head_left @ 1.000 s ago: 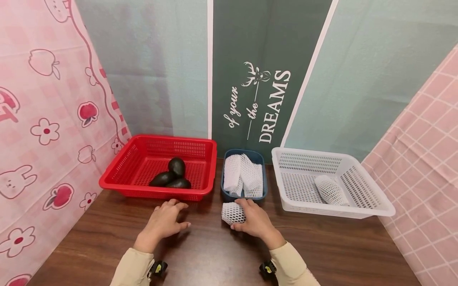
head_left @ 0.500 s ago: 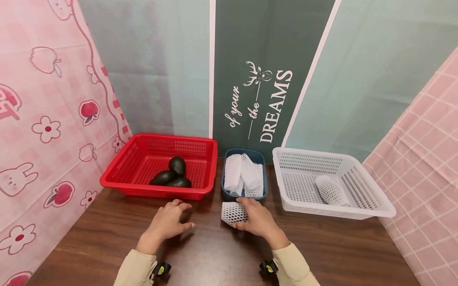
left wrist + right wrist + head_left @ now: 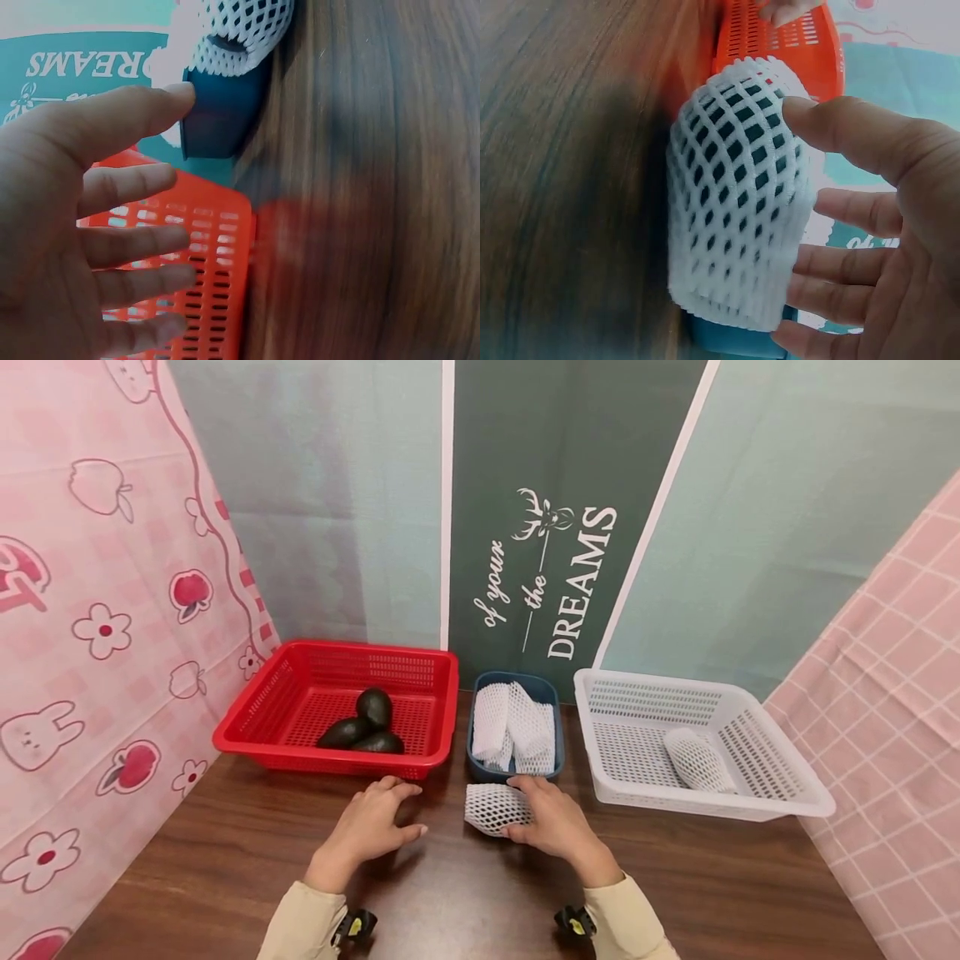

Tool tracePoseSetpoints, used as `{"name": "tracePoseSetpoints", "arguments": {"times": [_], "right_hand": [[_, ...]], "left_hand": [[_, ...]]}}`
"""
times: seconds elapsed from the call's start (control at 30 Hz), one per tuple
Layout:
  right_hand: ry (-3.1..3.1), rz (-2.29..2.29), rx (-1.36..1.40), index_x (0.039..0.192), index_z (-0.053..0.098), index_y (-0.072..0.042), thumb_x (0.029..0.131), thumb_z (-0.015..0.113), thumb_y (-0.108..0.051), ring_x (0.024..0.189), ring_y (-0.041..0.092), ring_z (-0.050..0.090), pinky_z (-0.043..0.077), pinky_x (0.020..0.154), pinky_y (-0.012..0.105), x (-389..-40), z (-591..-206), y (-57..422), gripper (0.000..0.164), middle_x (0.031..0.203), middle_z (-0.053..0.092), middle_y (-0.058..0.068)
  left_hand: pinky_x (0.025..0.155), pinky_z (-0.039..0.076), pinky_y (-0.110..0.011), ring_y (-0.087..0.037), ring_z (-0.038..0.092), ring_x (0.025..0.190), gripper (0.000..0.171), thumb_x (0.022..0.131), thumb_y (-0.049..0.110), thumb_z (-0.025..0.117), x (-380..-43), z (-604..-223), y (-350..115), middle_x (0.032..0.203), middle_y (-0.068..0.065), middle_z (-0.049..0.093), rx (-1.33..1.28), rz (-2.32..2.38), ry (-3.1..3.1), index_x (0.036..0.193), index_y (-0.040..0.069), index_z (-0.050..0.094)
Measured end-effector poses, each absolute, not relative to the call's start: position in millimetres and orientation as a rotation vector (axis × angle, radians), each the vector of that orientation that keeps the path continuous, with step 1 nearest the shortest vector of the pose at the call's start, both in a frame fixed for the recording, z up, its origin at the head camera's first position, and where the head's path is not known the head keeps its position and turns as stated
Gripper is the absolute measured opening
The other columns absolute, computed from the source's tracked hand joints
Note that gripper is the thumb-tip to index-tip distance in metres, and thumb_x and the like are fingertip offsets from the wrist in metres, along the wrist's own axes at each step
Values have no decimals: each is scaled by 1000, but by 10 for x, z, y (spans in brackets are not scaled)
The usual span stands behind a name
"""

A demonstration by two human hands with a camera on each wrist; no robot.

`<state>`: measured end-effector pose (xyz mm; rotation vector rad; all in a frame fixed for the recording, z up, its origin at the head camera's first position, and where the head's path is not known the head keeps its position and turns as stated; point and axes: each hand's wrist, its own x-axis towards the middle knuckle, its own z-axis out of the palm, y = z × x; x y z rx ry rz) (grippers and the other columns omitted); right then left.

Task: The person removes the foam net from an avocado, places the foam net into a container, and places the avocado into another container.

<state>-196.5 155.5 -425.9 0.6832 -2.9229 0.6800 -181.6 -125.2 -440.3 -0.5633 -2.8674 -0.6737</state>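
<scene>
An avocado in a white foam net sleeve (image 3: 495,808) lies on the wooden table, its dark green skin showing through the mesh (image 3: 739,150). Beside its right end is my right hand (image 3: 553,823); the thumb and fingertips are at the net, fingers fairly straight, not curled round it. Whether they still touch it is hard to tell. My left hand (image 3: 372,823) hovers with spread, loose fingers in front of the red basket (image 3: 330,762), holding nothing. Behind the sleeved avocado, a blue bin (image 3: 557,727) contains several flattened foam nets (image 3: 491,718).
Inside the red basket are 3 bare dark avocados (image 3: 375,708). To the right stands a white basket (image 3: 697,797) with one net-wrapped avocado (image 3: 696,760) in it. Curtains hang at the back (image 3: 360,510) and on both sides.
My right hand has drawn back to the right along the sleeved avocado, uncovering more of its net. The left hand has shifted slightly right. The sleeved avocado stays nearly in place.
</scene>
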Motion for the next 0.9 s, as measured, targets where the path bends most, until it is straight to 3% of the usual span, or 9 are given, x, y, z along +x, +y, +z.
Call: {"name": "tracePoseSetpoints", "arguments": {"times": [0.1, 0.37, 0.6, 0.77, 0.9], "right_hand": [[-2902, 790, 652, 121, 56, -5, 69, 81, -23, 99, 28, 57, 46, 79, 44, -1944, -4237, 1631, 60, 115, 58, 12], [-2932, 870, 574, 109, 61, -3, 72, 75, -4, 88, 23, 59, 46, 75, 40, -1903, -4295, 1878, 41, 99, 60, 8], [-2958, 827, 466, 95, 64, -7, 75, 71, -2, 82, 21, 59, 46, 71, 40, -1883, -4398, 2090, 22, 90, 61, 4], [-2882, 876, 596, 82, 66, -9, 74, 68, -4, 66, 11, 53, 43, 59, 34, -1873, -4492, 2160, 9, 77, 60, -4], [-2826, 912, 690, 79, 67, -9, 76, 68, -4, 63, 5, 51, 43, 56, 29, -1884, -4569, 2151, 5, 73, 60, -9]], "left_hand": [[71, 45, -46, -27, 56, 94, 47, 69, 32, 78, -1840, -4437, -1142, 101, -6, 58, -615, -719, -2825, 109, 11, 66], [79, 47, -42, -22, 56, 99, 51, 72, 30, 77, -1906, -4475, -891, 107, -5, 57, -772, -855, -2742, 115, 8, 63], [86, 45, -39, -21, 55, 102, 54, 73, 31, 76, -1961, -4450, -737, 111, -5, 56, -868, -889, -2707, 119, 8, 60], [89, 43, -40, -23, 51, 109, 62, 72, 30, 76, -1988, -4421, -660, 121, -8, 52, -857, -904, -2734, 127, 10, 54], [90, 41, -44, -28, 48, 115, 63, 72, 30, 76, -2011, -4409, -597, 128, -13, 48, -889, -899, -2754, 128, 11, 53]]}}
